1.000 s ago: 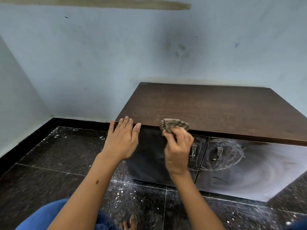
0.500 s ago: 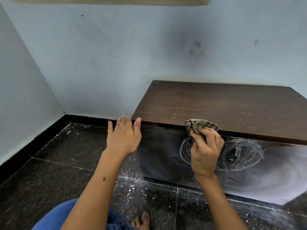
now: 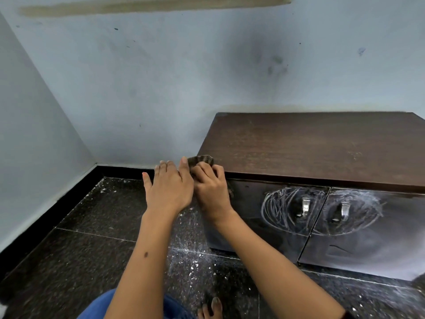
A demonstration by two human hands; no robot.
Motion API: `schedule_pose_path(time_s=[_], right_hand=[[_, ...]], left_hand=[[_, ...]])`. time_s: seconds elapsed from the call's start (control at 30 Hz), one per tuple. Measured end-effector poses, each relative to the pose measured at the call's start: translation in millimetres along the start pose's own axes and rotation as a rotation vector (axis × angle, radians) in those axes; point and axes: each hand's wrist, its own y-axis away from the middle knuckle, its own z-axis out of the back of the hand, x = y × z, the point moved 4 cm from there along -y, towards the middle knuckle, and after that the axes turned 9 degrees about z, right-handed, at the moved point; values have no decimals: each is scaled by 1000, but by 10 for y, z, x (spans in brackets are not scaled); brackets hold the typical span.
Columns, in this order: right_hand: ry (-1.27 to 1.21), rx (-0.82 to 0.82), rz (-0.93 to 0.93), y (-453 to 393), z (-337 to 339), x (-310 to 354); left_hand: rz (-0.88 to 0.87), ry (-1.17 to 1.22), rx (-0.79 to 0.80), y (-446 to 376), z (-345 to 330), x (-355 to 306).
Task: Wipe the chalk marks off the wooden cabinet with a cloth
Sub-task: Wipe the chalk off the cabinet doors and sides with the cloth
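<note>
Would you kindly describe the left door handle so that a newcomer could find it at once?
Start at the dark wooden cabinet against the blue wall and look at its front, where two doors meet at a vertical seam. The left door handle is the small silvery metal pull just left of that seam. Unlike the right door handle, it sits inside crisp, unsmeared chalk scribbles.

1. My arms are bare from wrist to elbow; I see no sleeves, rings, watch or bands.
2. My left forearm (image 3: pixel 147 254) has one small dark mole.
3. My left hand (image 3: pixel 169 188) and right hand (image 3: pixel 211 192) have short nails.
4. Blue trousers (image 3: pixel 105 305) cover my knee.
5. My foot (image 3: pixel 212 308) is bare.
</note>
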Motion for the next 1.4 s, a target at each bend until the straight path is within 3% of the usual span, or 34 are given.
schedule_pose_path(time_s=[0.2,0.33,0.6,0.87,1.0,1.07,1.17,1.33,1.4], right_hand=[[110,29,145,379,562,-446],[197,38,166,794,1071,-929],[334,94,64,1418,1889,-1675],[410,-52,-300,1918,2401,-2182],[273,-347,-694,1948,2425,-2146],[210,-424,-763,1880,2355,-2061],[155,-337,-604,1712,2117,-1853],[213,50,-156,1608,1574,-1471],[249,96,-88,1639,1561,-1476]], left_hand=[[-115,13,10,119,-85,-386],[-302,-41,1,354,-316,-885],[-640,-124,25,854,-773,-1577],[-703,-171,72,1001,-973,-1716],[-700,-155,79,993,-995,-1719],[-700,-160,76,986,-1007,-1714],[-704,-165,52,993,-1021,-1711],[-711,-163,16,983,-1041,-1724],[-717,-153,16,980,-1043,-1711]])
